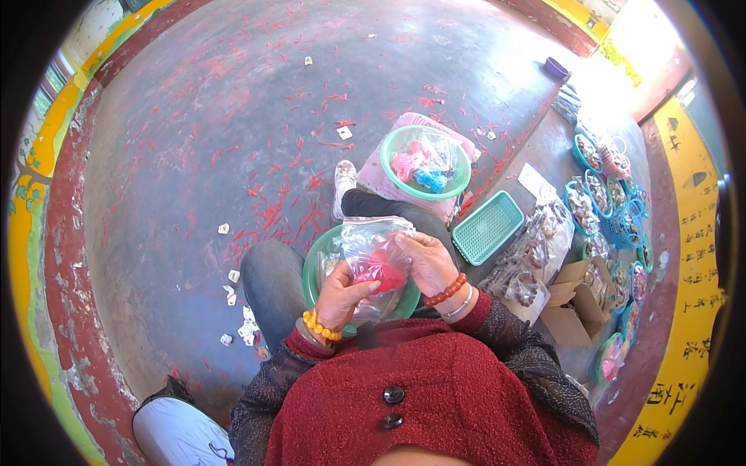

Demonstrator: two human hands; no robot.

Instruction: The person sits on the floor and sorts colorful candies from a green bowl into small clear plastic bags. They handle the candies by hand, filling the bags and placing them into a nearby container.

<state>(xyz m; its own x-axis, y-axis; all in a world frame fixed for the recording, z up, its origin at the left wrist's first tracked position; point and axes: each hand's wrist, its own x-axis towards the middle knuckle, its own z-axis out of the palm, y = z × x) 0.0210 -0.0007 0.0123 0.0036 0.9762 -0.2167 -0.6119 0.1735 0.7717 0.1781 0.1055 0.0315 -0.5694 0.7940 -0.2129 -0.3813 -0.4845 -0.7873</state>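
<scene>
Between my hands is a clear plastic zip bag [378,269] with something bright pink inside and a bluish patch near it. My left hand [339,297] pinches the bag's lower left side, thumb across its front. At the upper right of the bag, my right hand [430,264] closes its fingers on the edge near the mouth. Under both hands a green basin [312,272] rests in my lap, holding more clear plastic bags that are partly hidden by my hands.
Ahead, another green basin [464,175] with pink and blue bagged items stands on a pink cushion [373,172]. To the right are a green plastic basket [488,227], a cardboard box [571,313] and several filled baskets. Red scraps litter the floor.
</scene>
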